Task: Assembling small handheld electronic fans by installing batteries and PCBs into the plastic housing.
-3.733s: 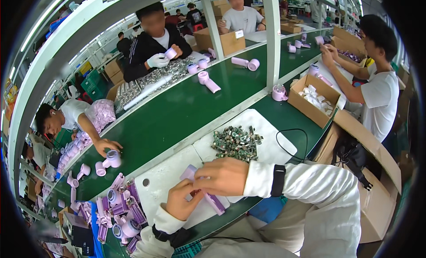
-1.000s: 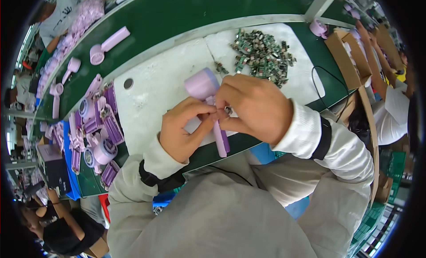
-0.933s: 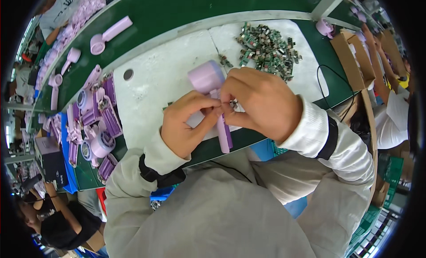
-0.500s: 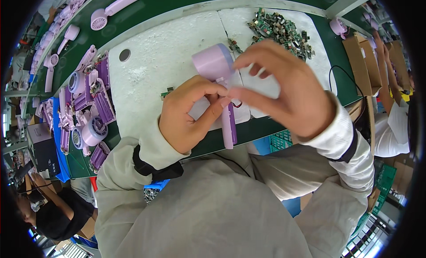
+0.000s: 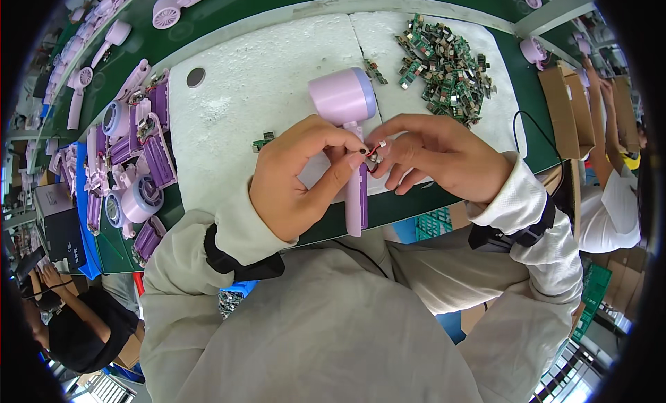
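A pink handheld fan (image 5: 342,96) lies across the near edge of the white foam board, its round head away from me and its handle (image 5: 354,205) toward my body. The handle's purple inner side shows. Over the neck, my left hand (image 5: 298,170) is closed in a pinch; a tiny dark tip shows at its fingertips, too small to name. Beside it, my right hand (image 5: 437,153) has thumb and forefinger on a small white wire connector (image 5: 381,145) with red and dark wires. The other right fingers curl loosely below. Fingers hide the place where the wires meet the handle.
Small green circuit boards (image 5: 447,70) are heaped at the foam board's (image 5: 263,63) far right. Pink and purple fan parts (image 5: 135,153) pile up at the left. A round grey disc (image 5: 195,77) lies far left. Cardboard boxes (image 5: 565,112) stand right. Co-workers sit on both sides.
My right hand has come down from beside the fan head to the wires at the neck, its fingers closing on the connector. My left hand keeps its pinch almost in place.
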Demonstrator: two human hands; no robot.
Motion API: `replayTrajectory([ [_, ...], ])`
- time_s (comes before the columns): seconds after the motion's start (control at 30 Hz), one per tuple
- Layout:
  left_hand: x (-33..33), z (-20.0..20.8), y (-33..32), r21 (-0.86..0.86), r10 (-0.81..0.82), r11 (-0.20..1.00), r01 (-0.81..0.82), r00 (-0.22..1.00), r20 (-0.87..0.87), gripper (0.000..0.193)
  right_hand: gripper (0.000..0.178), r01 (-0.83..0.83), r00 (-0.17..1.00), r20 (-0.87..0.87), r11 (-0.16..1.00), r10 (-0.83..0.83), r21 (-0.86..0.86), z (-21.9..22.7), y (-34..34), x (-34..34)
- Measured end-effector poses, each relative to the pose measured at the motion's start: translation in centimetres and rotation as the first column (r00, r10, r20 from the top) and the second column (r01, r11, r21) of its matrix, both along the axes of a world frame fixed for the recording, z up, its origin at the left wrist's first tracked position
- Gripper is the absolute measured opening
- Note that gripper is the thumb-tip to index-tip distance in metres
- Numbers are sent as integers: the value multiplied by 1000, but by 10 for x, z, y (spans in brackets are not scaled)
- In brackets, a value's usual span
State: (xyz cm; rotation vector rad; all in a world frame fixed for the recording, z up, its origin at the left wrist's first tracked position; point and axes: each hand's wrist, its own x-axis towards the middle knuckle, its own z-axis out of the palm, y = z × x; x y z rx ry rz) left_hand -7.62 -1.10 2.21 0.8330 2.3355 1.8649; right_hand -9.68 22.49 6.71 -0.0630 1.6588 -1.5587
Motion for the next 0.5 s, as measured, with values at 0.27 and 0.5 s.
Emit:
replayTrajectory([
  [0.27,1,-3,1,52,50,997,-51,999,10,14,31,-47,997,55,996,51,-76,11,15,-3],
  [0.5,0,-3,3,64,32,997,-32,999,-6,14,29,14,1000,5,986,-15,163,31,-1,-1],
])
